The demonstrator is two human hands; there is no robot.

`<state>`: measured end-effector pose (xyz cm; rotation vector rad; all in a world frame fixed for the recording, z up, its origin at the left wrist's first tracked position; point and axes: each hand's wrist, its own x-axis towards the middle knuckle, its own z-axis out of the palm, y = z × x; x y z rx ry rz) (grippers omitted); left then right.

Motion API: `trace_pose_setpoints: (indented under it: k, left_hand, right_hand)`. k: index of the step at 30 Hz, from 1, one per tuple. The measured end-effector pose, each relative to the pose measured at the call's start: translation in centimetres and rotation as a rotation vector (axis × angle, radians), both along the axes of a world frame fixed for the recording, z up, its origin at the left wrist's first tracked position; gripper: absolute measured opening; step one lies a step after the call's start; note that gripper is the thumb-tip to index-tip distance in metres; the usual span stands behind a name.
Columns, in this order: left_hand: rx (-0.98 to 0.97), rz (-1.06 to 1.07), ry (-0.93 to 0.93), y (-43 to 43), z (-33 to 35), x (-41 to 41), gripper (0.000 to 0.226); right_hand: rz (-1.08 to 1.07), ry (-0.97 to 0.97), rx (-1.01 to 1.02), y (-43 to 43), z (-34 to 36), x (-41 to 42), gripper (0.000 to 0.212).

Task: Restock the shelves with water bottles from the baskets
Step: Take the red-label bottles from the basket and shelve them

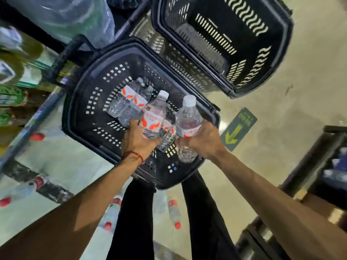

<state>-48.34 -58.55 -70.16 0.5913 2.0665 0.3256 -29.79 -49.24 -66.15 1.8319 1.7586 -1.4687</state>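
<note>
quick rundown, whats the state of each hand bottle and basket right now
left hand, gripping left bottle
left bottle, capped, held over near basket
right hand, gripping right bottle
right bottle, capped, held over near basket
near basket, holds loose bottles lying down
far basket, no bottles visible inside

floor sign (238, 128): EXIT, yellow arrow | bottle label (153, 121): red script, unreadable

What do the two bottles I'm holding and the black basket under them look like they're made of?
Left bottle and right bottle: probably thin clear plastic, glossy; ribbed see-through walls, opaque white caps. Basket: likely hard moulded plastic, dull black; walls pierced with regular slots.
</note>
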Motion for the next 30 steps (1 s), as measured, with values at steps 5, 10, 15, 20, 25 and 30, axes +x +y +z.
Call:
trace_pose_setpoints:
  k: [5, 10, 15, 20, 25, 30]
  left_hand:
    - [0.092, -0.017, -0.055, -0.9, 9.1, 0.5, 0.074]
    - [0.201, 0.083, -0.173, -1.5, 17.4, 2.1, 0.064]
    - [0.291, 0.121, -0.186, -1.4, 23.3, 4.4, 0.057]
    - [0.322, 0.099, -0.21, 0.5, 27.9, 7.9, 0.055]
    - [0.405, 0.197, -0.253, 3.5, 31.4, 14.6, 0.052]
    - [0.511, 0.265, -0.233, 6.7, 34.5, 22.7, 0.052]
  right_hand:
    - [-0.213, 0.088, 0.033, -1.3, 8.1, -0.1, 0.069]
    - [-0.381, 0.254, 0.109, -2.5, 16.4, 2.1, 0.068]
    - [-0.535, 0.393, 0.139, -3.7, 23.2, 6.4, 0.058]
    - [-0.559, 0.474, 0.129, -2.9, 27.8, 12.8, 0.058]
    - [-0.483, 0.533, 0.146, 0.2, 30.4, 19.8, 0.049]
    - [-0.379, 0.605, 0.205, 4.7, 33.0, 26.9, 0.051]
